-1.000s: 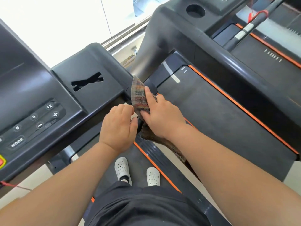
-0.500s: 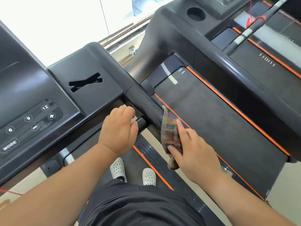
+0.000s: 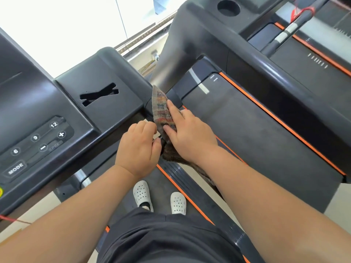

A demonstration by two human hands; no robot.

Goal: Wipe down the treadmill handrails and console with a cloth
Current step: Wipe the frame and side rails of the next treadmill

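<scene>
My right hand presses a striped brown cloth around the black right handrail, right where the rail meets the console. The cloth and the hand hide nearly all of the rail. The cloth's loose end hangs below my wrist. My left hand is closed around a short bar just under the console, its fingertips touching the cloth. The console's button panel with MODE, speed and number keys lies at the left.
A second treadmill with orange-edged belt stands close on the right, its handrail running diagonally. My white shoes stand on the belt below. A bright window fills the upper left.
My right hand has slid the cloth back up the handrail from its lower part to the console end. The left hand has kept its grip.
</scene>
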